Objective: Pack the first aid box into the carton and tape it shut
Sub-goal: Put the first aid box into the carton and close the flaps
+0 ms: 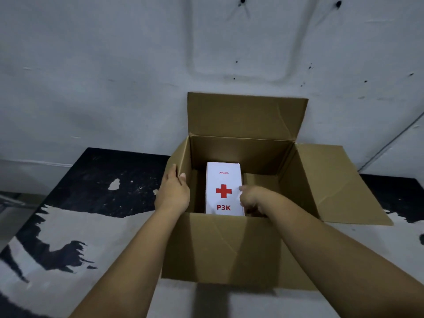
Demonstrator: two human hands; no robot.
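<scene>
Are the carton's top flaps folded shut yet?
No: the carton flaps stand open, with the first aid box visible inside.

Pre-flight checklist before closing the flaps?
1. First aid box inside carton: ok, cross face up.
2. Box flat on carton floor: cannot tell.
3. Right hand clear of carton: not ok, it is inside, touching the box's right edge.
4. Left hand steadying carton: ok, on the left wall rim.
5. Flaps free to fold: ok; back flap upright, right flap splayed outward.
6. Tape within reach: cannot tell, none in view.
</scene>
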